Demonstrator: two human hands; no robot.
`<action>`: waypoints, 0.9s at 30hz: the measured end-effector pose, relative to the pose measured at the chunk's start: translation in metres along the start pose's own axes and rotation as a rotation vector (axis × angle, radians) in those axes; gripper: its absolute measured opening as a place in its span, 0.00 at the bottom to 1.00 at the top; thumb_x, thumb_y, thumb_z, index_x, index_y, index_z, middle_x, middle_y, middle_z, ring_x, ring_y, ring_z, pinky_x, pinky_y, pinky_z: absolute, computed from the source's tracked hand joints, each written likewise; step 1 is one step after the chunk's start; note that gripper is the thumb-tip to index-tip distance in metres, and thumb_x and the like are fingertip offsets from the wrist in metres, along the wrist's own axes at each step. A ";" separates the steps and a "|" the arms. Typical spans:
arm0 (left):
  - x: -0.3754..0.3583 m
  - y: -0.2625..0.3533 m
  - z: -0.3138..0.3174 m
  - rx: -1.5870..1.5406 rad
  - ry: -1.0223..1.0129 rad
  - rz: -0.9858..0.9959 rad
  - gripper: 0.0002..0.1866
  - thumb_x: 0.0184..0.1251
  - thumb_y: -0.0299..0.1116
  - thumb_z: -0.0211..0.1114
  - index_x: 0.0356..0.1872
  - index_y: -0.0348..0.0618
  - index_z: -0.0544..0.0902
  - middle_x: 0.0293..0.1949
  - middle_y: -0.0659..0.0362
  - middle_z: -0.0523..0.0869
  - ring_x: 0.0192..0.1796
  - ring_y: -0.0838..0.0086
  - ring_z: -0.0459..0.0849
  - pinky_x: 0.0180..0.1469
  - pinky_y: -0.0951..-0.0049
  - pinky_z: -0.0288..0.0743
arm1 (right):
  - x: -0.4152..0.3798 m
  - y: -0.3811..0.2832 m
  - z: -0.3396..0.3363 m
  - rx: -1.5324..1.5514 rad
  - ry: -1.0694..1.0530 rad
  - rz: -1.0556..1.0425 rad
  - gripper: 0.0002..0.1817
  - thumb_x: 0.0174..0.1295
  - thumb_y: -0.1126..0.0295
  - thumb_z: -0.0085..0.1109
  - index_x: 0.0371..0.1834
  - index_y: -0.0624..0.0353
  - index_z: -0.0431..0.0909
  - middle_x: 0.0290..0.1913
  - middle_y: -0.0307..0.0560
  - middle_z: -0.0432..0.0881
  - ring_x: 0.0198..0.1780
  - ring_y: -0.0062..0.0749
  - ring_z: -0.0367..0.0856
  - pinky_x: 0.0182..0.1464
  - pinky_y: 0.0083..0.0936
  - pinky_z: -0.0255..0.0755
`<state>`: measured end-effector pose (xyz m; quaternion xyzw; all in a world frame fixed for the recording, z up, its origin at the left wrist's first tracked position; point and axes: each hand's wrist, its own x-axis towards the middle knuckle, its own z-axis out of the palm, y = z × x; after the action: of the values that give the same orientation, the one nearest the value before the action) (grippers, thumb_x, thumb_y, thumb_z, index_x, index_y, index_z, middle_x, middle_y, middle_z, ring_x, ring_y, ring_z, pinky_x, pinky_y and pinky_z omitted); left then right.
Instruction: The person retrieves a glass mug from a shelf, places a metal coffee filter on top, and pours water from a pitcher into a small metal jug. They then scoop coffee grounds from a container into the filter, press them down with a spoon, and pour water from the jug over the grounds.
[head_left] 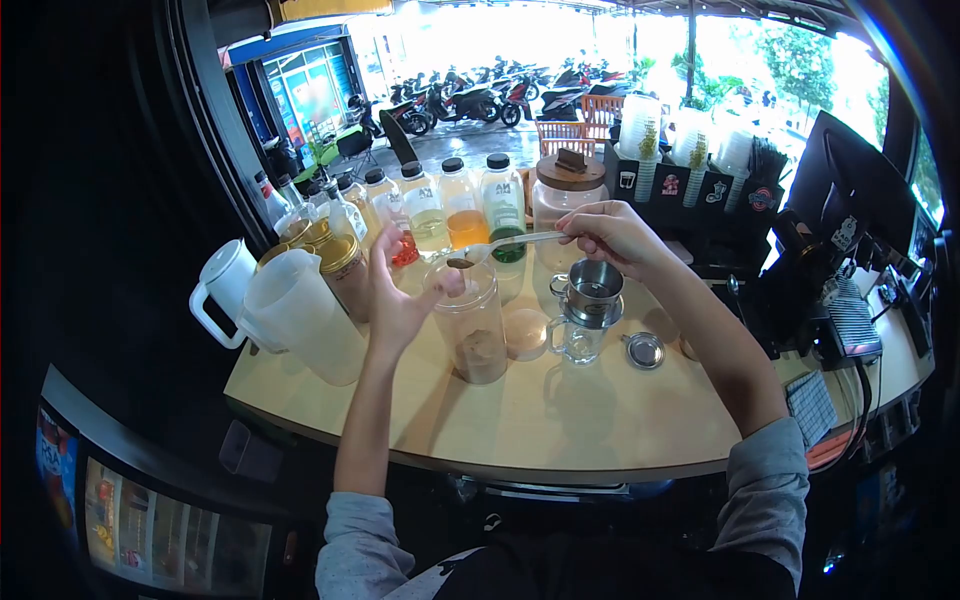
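Observation:
My right hand [612, 238] pinches the handle of a spoon [525, 238], held level above a clear jar [468, 312]. Brown powder [460, 263] lies in the spoon's bowl, over the jar's mouth. More brown powder [482, 350] covers the bottom of the jar. At the jar's left side my left hand [405, 300] is open, fingers spread, its thumb by the rim. A round wooden lid [527, 333] lies right of the jar. Beside it, a metal drip filter [594, 290] sits on a glass mug [580, 342], with a small metal lid [645, 350] to the right.
Plastic pitchers [300, 310] stand at the left of the table [560, 430]. Bottles of coloured liquid [467, 215] line the back, beside a large wooden-lidded jar [570, 190]. Stacked cups [640, 130], a dark monitor [850, 180] and a cloth [811, 407] are on the right.

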<state>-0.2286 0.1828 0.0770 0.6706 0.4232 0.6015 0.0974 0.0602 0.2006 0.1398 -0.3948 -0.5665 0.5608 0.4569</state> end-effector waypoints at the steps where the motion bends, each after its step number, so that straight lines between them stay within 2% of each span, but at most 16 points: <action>1: 0.007 0.005 -0.002 0.001 0.001 0.003 0.49 0.41 0.43 0.78 0.64 0.37 0.59 0.58 0.47 0.69 0.61 0.59 0.69 0.64 0.60 0.60 | 0.001 0.001 -0.002 -0.007 0.004 -0.001 0.10 0.57 0.78 0.56 0.39 0.74 0.76 0.29 0.49 0.81 0.20 0.11 0.69 0.18 0.06 0.63; 3: 0.019 0.021 -0.007 0.331 0.027 0.281 0.44 0.41 0.40 0.77 0.61 0.41 0.63 0.56 0.50 0.71 0.58 0.60 0.71 0.63 0.58 0.63 | -0.002 0.000 -0.002 0.002 0.009 -0.010 0.10 0.56 0.78 0.56 0.39 0.74 0.76 0.29 0.49 0.81 0.20 0.11 0.69 0.18 0.06 0.63; 4: 0.022 0.024 -0.008 0.331 0.027 0.285 0.44 0.41 0.40 0.77 0.61 0.41 0.63 0.56 0.50 0.71 0.58 0.60 0.71 0.63 0.58 0.63 | -0.003 0.000 -0.002 0.010 0.013 -0.016 0.10 0.56 0.78 0.56 0.39 0.74 0.76 0.29 0.49 0.81 0.20 0.12 0.69 0.18 0.06 0.63; 6: 0.026 0.028 -0.011 0.599 -0.045 0.600 0.36 0.41 0.36 0.75 0.55 0.46 0.67 0.53 0.55 0.72 0.56 0.60 0.72 0.61 0.58 0.64 | -0.004 0.001 -0.003 0.005 0.006 -0.025 0.10 0.56 0.78 0.56 0.39 0.75 0.76 0.29 0.50 0.81 0.20 0.12 0.69 0.19 0.06 0.63; 7: 0.027 0.032 -0.011 0.601 -0.047 0.603 0.36 0.41 0.36 0.75 0.55 0.46 0.67 0.53 0.55 0.72 0.56 0.60 0.72 0.61 0.58 0.64 | -0.004 0.003 -0.004 -0.001 -0.004 -0.028 0.10 0.56 0.78 0.56 0.38 0.75 0.76 0.29 0.50 0.81 0.19 0.12 0.69 0.19 0.07 0.63; 9: 0.028 0.042 -0.012 0.583 -0.083 0.573 0.23 0.43 0.32 0.72 0.42 0.49 0.73 0.49 0.59 0.75 0.56 0.63 0.72 0.61 0.57 0.63 | -0.002 0.005 -0.004 0.003 -0.003 -0.033 0.08 0.55 0.78 0.56 0.36 0.72 0.78 0.28 0.48 0.82 0.19 0.11 0.69 0.19 0.07 0.62; 10: 0.030 0.041 -0.013 0.585 -0.084 0.574 0.23 0.43 0.32 0.72 0.42 0.49 0.73 0.49 0.59 0.75 0.56 0.63 0.72 0.61 0.57 0.63 | -0.002 0.006 -0.003 0.004 -0.003 -0.036 0.06 0.53 0.78 0.57 0.33 0.70 0.80 0.28 0.46 0.82 0.19 0.11 0.70 0.19 0.07 0.61; 12: 0.036 0.039 -0.015 0.632 -0.156 0.658 0.13 0.44 0.28 0.69 0.32 0.48 0.75 0.45 0.61 0.76 0.55 0.66 0.73 0.62 0.56 0.62 | -0.002 0.006 -0.001 -0.007 -0.002 -0.035 0.07 0.53 0.78 0.57 0.33 0.70 0.80 0.27 0.46 0.82 0.20 0.11 0.70 0.19 0.08 0.62; 13: 0.038 0.039 -0.015 0.636 -0.154 0.657 0.13 0.44 0.28 0.69 0.32 0.48 0.75 0.45 0.61 0.76 0.55 0.66 0.73 0.62 0.56 0.62 | -0.002 0.006 0.000 -0.020 -0.002 -0.035 0.07 0.53 0.77 0.57 0.32 0.70 0.80 0.27 0.46 0.82 0.20 0.11 0.70 0.19 0.08 0.62; 15: 0.040 0.040 -0.013 0.703 -0.249 0.741 0.08 0.45 0.24 0.66 0.23 0.46 0.75 0.43 0.64 0.76 0.55 0.70 0.73 0.63 0.55 0.62 | -0.003 0.006 0.002 -0.019 -0.005 -0.034 0.07 0.53 0.77 0.58 0.33 0.70 0.80 0.27 0.45 0.82 0.20 0.11 0.70 0.19 0.08 0.62; 18: 0.043 0.041 -0.011 0.734 -0.341 0.763 0.07 0.44 0.22 0.65 0.21 0.45 0.75 0.43 0.65 0.76 0.54 0.72 0.74 0.65 0.54 0.61 | -0.003 0.007 0.003 -0.011 -0.010 -0.030 0.08 0.53 0.77 0.58 0.33 0.71 0.79 0.27 0.46 0.82 0.20 0.11 0.70 0.19 0.08 0.62; 22: 0.043 0.035 -0.009 0.740 -0.290 0.730 0.06 0.46 0.21 0.63 0.21 0.45 0.76 0.43 0.65 0.76 0.54 0.73 0.74 0.66 0.54 0.59 | -0.005 0.009 0.002 0.030 -0.015 -0.018 0.08 0.53 0.78 0.57 0.34 0.72 0.79 0.28 0.48 0.82 0.20 0.12 0.70 0.19 0.08 0.62; 25: 0.043 0.029 -0.012 0.742 -0.367 0.705 0.08 0.45 0.20 0.62 0.26 0.46 0.79 0.45 0.65 0.76 0.55 0.72 0.73 0.67 0.54 0.58 | -0.003 0.012 -0.001 0.049 -0.016 -0.017 0.07 0.53 0.79 0.57 0.34 0.73 0.79 0.28 0.50 0.82 0.19 0.12 0.69 0.18 0.08 0.62; 27: 0.042 0.025 -0.011 0.795 -0.351 0.655 0.15 0.47 0.22 0.65 0.39 0.50 0.78 0.48 0.63 0.76 0.57 0.68 0.72 0.68 0.55 0.55 | -0.005 0.011 -0.002 0.045 -0.009 -0.019 0.08 0.53 0.79 0.57 0.34 0.73 0.79 0.28 0.50 0.82 0.19 0.12 0.69 0.18 0.08 0.62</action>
<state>-0.2310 0.1923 0.1263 0.8427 0.3645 0.2732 -0.2869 0.0624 0.1968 0.1283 -0.3767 -0.5595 0.5706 0.4685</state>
